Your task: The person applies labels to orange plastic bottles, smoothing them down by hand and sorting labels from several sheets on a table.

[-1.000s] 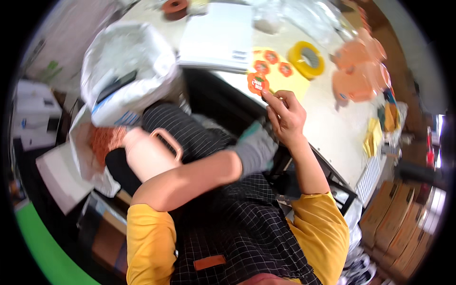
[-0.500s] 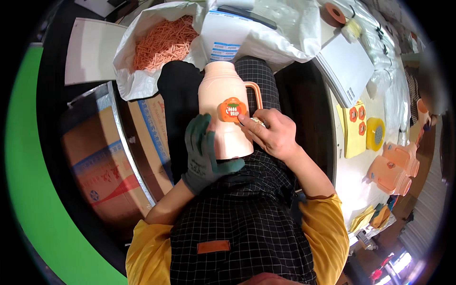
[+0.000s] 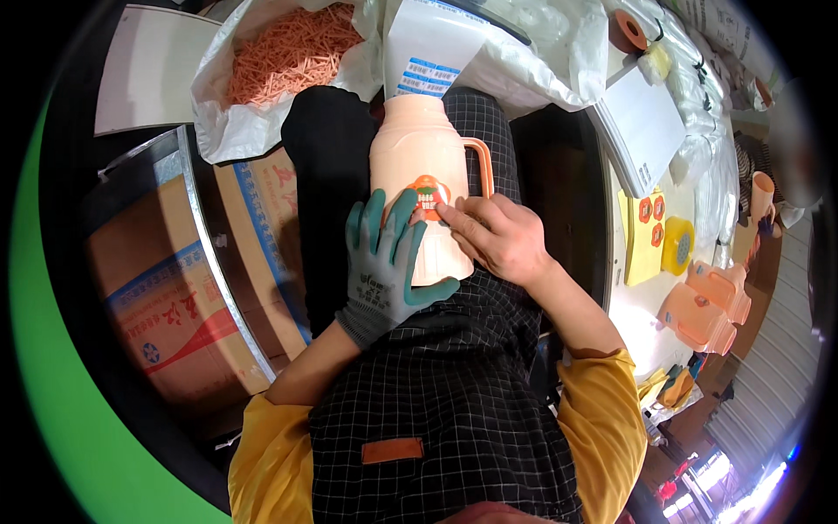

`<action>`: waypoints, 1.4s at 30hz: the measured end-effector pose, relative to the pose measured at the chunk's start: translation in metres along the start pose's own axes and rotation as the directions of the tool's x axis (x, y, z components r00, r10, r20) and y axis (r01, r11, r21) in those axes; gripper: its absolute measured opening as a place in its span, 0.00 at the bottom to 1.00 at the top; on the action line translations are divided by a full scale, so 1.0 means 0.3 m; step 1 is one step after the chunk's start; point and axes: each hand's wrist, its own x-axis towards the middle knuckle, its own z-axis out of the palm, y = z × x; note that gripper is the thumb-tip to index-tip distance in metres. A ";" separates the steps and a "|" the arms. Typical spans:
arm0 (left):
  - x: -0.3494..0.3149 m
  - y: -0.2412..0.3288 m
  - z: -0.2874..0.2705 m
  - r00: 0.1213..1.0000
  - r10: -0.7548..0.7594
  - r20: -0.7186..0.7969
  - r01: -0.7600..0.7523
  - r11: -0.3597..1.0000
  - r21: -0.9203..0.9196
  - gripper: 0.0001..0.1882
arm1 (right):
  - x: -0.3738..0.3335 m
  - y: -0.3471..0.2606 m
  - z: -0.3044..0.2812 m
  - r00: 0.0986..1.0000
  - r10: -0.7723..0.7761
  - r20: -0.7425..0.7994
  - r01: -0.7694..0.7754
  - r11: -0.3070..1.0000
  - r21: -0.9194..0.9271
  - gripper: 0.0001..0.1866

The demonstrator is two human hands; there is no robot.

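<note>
1. A peach jug (image 3: 417,144) lies on the person's lap (image 3: 502,301), its orange sticker (image 3: 428,196) facing up.
2. The gloved left hand (image 3: 380,269) spreads its fingers against the jug.
3. The bare right hand (image 3: 508,242), half-curled, touches the sticker; whether it grips anything is unclear.

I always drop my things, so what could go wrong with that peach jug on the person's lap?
The jug rests on the lap, not on a flat table, so it might roll or slide if the hands let go. The bare right hand has a finger at the orange sticker, so a nudge could leave it crooked or wrinkled. The gloved left hand is close by too, so its fingers might catch the sticker's edge.
</note>
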 end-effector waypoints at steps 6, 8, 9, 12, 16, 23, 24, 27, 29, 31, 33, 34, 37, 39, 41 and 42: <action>0.000 -0.001 0.017 0.998 -0.019 0.065 0.015 0.998 0.061 0.49 | -0.082 0.045 -0.071 0.980 0.200 0.003 -0.199 0.979 -0.040 0.28; 0.001 0.012 0.025 0.999 -0.001 0.039 -0.001 0.999 0.053 0.46 | -0.037 0.007 -0.052 0.988 0.136 -0.074 -0.136 0.991 0.004 0.25; -0.001 0.014 0.027 0.999 -0.014 0.038 0.012 0.998 0.061 0.45 | 0.008 -0.023 -0.034 0.991 0.125 -0.037 -0.123 0.991 0.042 0.25; -0.028 -0.017 0.036 1.000 -0.018 0.002 0.018 0.998 0.057 0.41 | -0.005 0.009 0.014 0.979 0.206 -0.007 -0.204 0.974 0.103 0.25; -0.063 -0.072 0.013 0.995 -0.088 -0.037 0.077 0.971 -0.225 0.40 | -0.098 0.038 0.020 0.737 0.672 -0.079 -0.619 0.717 0.321 0.26; -0.006 -0.002 -0.069 0.998 0.066 -0.014 -0.067 0.978 -0.198 0.37 | -0.050 -0.051 -0.064 0.490 0.769 0.410 -0.341 -0.264 0.902 0.21; 0.016 0.013 -0.076 0.993 0.114 0.005 -0.111 0.976 -0.189 0.38 | -0.079 -0.037 -0.080 0.489 0.764 0.421 -0.374 -0.252 0.893 0.21; 0.030 0.030 -0.030 0.949 0.258 -0.181 -0.294 0.932 -0.214 0.40 | -0.135 -0.026 -0.165 0.528 0.750 0.398 -0.264 -0.300 0.917 0.22; 0.029 0.092 -0.036 0.958 0.240 -0.155 -0.265 0.950 -0.164 0.44 | -0.191 -0.103 -0.290 0.442 0.892 0.098 -0.286 0.036 0.957 0.21; 0.068 0.129 -0.004 0.950 0.284 -0.126 -0.307 0.920 -0.242 0.45 | -0.331 -0.161 -0.358 0.306 0.892 -0.331 -0.384 0.434 0.815 0.19; 0.081 0.146 0.038 0.958 0.281 -0.049 -0.283 0.917 -0.282 0.45 | -0.520 -0.151 -0.331 0.171 0.677 -0.716 -0.608 0.644 0.464 0.18; 0.081 0.151 0.050 0.962 0.272 -0.009 -0.263 0.921 -0.288 0.45 | -0.604 -0.121 -0.316 0.108 0.516 -0.850 -0.719 0.631 0.292 0.18; 0.079 0.161 0.064 0.941 0.330 0.070 -0.298 0.910 -0.288 0.41 | -0.896 -0.105 -0.306 -0.023 0.478 -0.878 -0.947 0.271 0.172 0.20; 0.078 0.162 0.070 0.929 0.355 0.102 -0.315 0.906 -0.282 0.40 | -1.006 -0.102 -0.316 -0.144 0.507 -0.850 -0.977 0.064 0.204 0.22; 0.073 0.157 0.082 0.924 0.361 0.127 -0.316 0.906 -0.280 0.40 | -1.078 -0.042 -0.341 -0.214 0.394 -0.894 -0.963 0.066 0.260 0.24; 0.074 0.157 0.083 0.930 0.339 0.139 -0.289 0.912 -0.291 0.39 | -1.118 -0.004 -0.358 -0.217 0.402 -0.890 -0.969 0.025 0.247 0.25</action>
